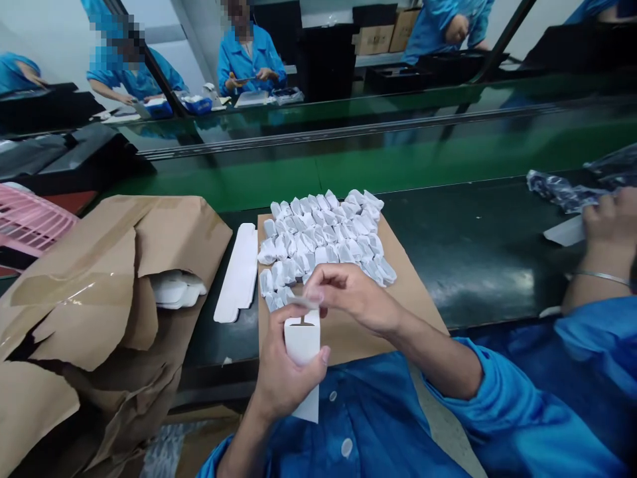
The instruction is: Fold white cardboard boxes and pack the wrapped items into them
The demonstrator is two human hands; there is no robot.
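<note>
My left hand [283,372] is wrapped round a small white carton [302,345], held upright close to my body. My right hand [348,295] pinches the carton's top flap [301,303] between thumb and fingers. Just beyond my hands, rows of several small white-wrapped items [323,239] lie on a brown cardboard sheet [413,292]. A flat, unfolded white carton blank [239,272] lies to the left of the sheet.
A torn brown paper package [114,292] with white blanks inside sits at left, a pink basket [30,222] behind it. A green conveyor belt [348,166] runs across. A co-worker's hand [610,219] at right holds crumpled plastic [562,189]. Other people in blue work beyond the belt.
</note>
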